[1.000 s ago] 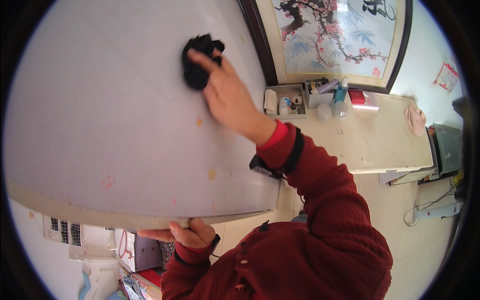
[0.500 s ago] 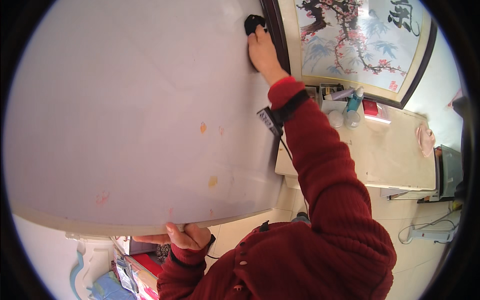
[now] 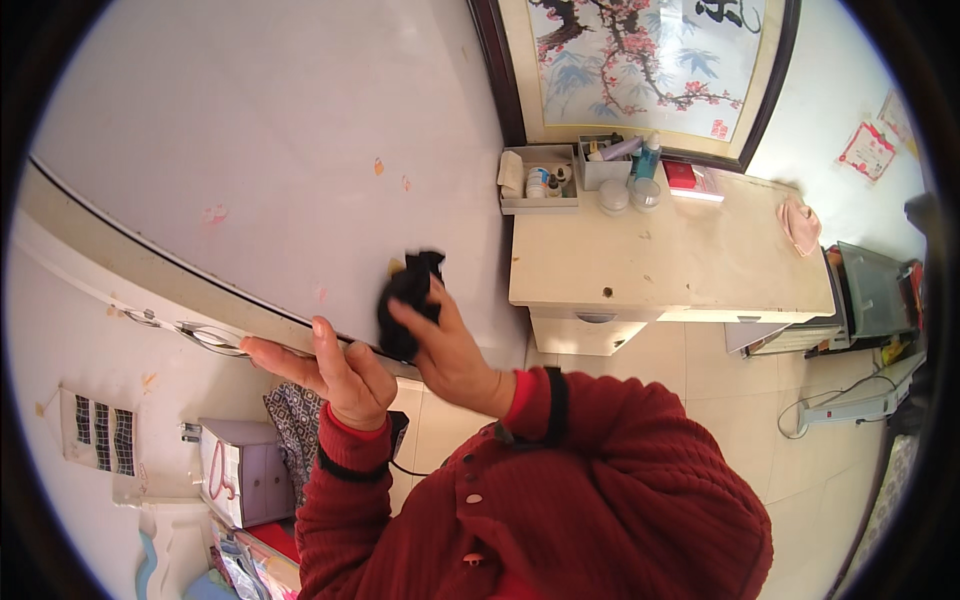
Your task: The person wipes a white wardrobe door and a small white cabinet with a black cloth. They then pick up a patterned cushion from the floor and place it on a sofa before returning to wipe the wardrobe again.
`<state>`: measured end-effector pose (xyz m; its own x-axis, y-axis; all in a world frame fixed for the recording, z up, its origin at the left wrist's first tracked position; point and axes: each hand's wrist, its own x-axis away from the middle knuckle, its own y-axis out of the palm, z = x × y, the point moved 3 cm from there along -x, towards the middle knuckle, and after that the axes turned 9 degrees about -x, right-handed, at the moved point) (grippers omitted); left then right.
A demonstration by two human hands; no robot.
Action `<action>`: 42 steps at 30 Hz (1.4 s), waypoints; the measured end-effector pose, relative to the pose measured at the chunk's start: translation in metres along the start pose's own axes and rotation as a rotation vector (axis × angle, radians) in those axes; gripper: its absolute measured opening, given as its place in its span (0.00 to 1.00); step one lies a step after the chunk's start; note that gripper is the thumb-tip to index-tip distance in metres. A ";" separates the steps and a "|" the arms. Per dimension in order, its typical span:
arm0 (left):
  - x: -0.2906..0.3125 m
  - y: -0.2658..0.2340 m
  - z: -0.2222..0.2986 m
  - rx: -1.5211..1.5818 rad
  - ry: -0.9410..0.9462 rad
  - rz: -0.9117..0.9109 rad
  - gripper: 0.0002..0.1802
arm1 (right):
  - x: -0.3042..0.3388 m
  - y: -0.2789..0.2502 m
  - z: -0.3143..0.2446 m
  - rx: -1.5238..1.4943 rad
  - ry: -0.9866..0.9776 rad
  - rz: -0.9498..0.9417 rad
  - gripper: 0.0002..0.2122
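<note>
My right hand [image 3: 458, 358] is closed around a bunched black cloth [image 3: 400, 315]. It presses the cloth against a large pale flat surface [image 3: 240, 100], close to its lower edge. Small orange and pink marks show on that surface, among them an orange spot [image 3: 379, 166] and a pink smudge [image 3: 215, 214]. My left hand [image 3: 348, 382] rests with fingers stretched and spread against the lower edge [image 3: 240, 300], just left of the cloth. Part of the right fingers is hidden by the cloth and blurred.
To the right stands a cream cabinet [image 3: 680, 240] with grey boxes, bottles, jars and a pink cloth [image 3: 799, 224] on top. A framed blossom picture [image 3: 640, 70] leans behind it. A loose cable [image 3: 215, 340] hangs along the left wall, above a purple drawer unit [image 3: 262, 480].
My right hand has brought the black cloth from the upper right of the surface down near my left hand. The view has shifted, showing more of the left wall and cabinet.
</note>
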<state>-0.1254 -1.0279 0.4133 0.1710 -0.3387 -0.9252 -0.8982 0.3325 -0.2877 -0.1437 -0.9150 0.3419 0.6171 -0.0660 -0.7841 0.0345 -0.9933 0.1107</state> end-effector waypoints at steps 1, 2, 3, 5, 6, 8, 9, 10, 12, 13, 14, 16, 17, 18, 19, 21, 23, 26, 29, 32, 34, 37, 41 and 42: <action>0.000 0.000 0.000 0.019 -0.001 0.006 0.33 | 0.011 0.001 -0.005 -0.023 -0.048 0.003 0.28; -0.001 0.000 0.000 0.037 -0.001 0.013 0.33 | 0.017 0.003 -0.003 0.010 0.006 -0.023 0.28; -0.002 0.000 -0.001 0.058 -0.011 0.016 0.33 | 0.021 0.004 -0.004 0.024 0.008 -0.020 0.27; -0.002 -0.001 -0.001 0.041 0.017 0.014 0.33 | 0.015 0.003 -0.002 0.050 -0.048 -0.024 0.27; -0.001 -0.001 -0.001 0.034 0.021 0.016 0.33 | 0.006 0.001 -0.002 0.063 -0.108 -0.032 0.27; 0.001 -0.001 -0.002 0.012 0.016 -0.002 0.33 | -0.019 -0.004 0.000 0.102 -0.214 -0.037 0.27; 0.003 -0.002 -0.002 0.023 0.008 -0.018 0.33 | -0.035 -0.008 0.002 0.126 -0.254 -0.030 0.27; 0.005 -0.002 -0.002 0.031 -0.034 -0.042 0.33 | -0.052 -0.011 0.005 0.109 -0.252 -0.026 0.28; 0.007 -0.002 -0.003 0.051 -0.082 -0.053 0.32 | -0.088 -0.020 0.009 0.103 -0.268 -0.018 0.30; 0.007 -0.003 -0.002 0.042 -0.071 -0.050 0.32 | -0.106 -0.024 0.014 0.130 -0.230 -0.036 0.31; 0.007 -0.004 -0.001 0.051 -0.050 -0.026 0.32 | -0.122 -0.031 0.017 0.113 -0.273 -0.022 0.31; 0.008 -0.005 -0.001 0.062 -0.138 -0.066 0.33 | -0.156 -0.043 0.031 0.115 -0.287 -0.041 0.30; 0.009 -0.005 0.000 0.027 -0.140 -0.068 0.33 | -0.174 -0.050 0.038 0.110 -0.331 -0.030 0.29; 0.011 -0.005 0.000 -0.001 -0.146 -0.065 0.33 | -0.190 -0.056 0.048 0.114 -0.300 -0.012 0.29; 0.014 -0.004 -0.001 -0.029 -0.151 -0.066 0.33 | -0.206 -0.063 0.059 0.116 -0.270 0.009 0.28; 0.022 -0.002 -0.002 0.025 -0.152 0.015 0.28 | -0.235 -0.078 0.083 0.159 -0.215 0.071 0.26; 0.032 0.001 -0.001 -0.060 -0.150 0.060 0.24 | -0.261 -0.093 0.110 0.165 -0.210 0.132 0.25; 0.042 0.001 0.002 -0.253 -0.072 0.035 0.24 | -0.304 -0.117 0.157 0.139 -0.142 0.179 0.22; 0.040 -0.003 0.002 -0.464 0.027 -0.032 0.27 | -0.331 -0.142 0.207 0.300 0.006 0.262 0.21; 0.035 -0.004 -0.003 -0.672 0.258 -0.039 0.29 | -0.343 -0.158 0.246 0.348 0.036 0.320 0.20; 0.036 -0.002 -0.005 -0.607 0.286 -0.029 0.25 | -0.346 -0.162 0.262 0.377 0.073 0.322 0.20; 0.044 0.003 -0.006 -0.219 0.041 -0.013 0.25 | -0.336 -0.162 0.268 0.324 0.128 0.321 0.20; 0.047 0.000 -0.003 0.139 -0.199 -0.047 0.40 | -0.289 -0.140 0.234 0.358 0.197 0.308 0.20; 0.044 -0.001 -0.002 0.093 -0.180 -0.031 0.38 | -0.272 -0.132 0.218 0.349 0.211 0.295 0.20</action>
<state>-0.1177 -1.0452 0.3738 0.2751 -0.1895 -0.9426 -0.8515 0.4073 -0.3304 -0.4873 -0.7864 0.4074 0.7074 -0.3642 -0.6057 -0.4084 -0.9101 0.0703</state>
